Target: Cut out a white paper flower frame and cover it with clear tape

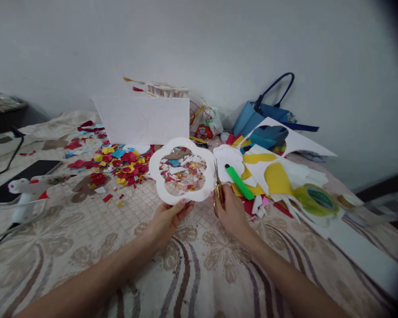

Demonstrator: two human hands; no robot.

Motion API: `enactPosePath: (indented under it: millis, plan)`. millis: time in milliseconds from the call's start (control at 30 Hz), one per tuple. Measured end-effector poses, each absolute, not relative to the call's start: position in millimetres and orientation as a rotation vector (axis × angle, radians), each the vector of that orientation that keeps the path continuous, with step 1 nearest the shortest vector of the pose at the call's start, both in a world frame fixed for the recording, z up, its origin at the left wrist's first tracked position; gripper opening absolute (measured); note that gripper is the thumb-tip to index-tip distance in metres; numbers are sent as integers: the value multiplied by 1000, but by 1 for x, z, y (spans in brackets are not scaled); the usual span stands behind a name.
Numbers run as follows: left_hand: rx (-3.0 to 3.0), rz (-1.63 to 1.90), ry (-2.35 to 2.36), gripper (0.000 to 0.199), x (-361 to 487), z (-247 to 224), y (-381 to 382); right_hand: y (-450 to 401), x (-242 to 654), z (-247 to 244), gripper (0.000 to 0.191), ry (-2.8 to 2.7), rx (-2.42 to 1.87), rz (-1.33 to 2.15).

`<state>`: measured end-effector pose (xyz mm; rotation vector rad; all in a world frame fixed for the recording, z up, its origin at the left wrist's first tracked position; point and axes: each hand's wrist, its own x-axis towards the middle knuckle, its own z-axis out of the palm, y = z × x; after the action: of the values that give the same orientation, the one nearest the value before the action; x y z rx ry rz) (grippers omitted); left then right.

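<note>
My left hand [173, 215] pinches the lower edge of a white flower-shaped paper frame [162, 185] and holds it up with its cut-out middle facing me. Scraps on the cloth show through the opening. In my right hand [231, 210] is a pair of gold-handled scissors [218, 194]. The blades point up and away, close against the frame's right edge; whether they touch the paper I cannot tell. Just right of the scissors lies a green highlighter [239, 183] with a black tip, by a white scalloped paper piece [228, 158].
Red, yellow and blue paper scraps [129, 163] cover the middle left. A glue gun [23, 198] and phone [36, 170] lie left. Yellow tape [316, 199], cut white sheets [305, 140] and a blue bag [252, 115] are right. A white board [146, 119] stands behind.
</note>
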<state>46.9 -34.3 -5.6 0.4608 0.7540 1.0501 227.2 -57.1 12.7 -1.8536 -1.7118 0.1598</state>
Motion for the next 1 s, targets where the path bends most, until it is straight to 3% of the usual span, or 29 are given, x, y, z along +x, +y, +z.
enactPosePath:
  millis: [533, 1000]
  plan:
    - [485, 1015, 730, 20, 50, -5, -40, -55, 234, 14, 26, -1740, -1900, -7]
    - [480, 1029, 708, 18, 49, -7, -39, -53, 237, 11, 32, -1674, -1760, 67]
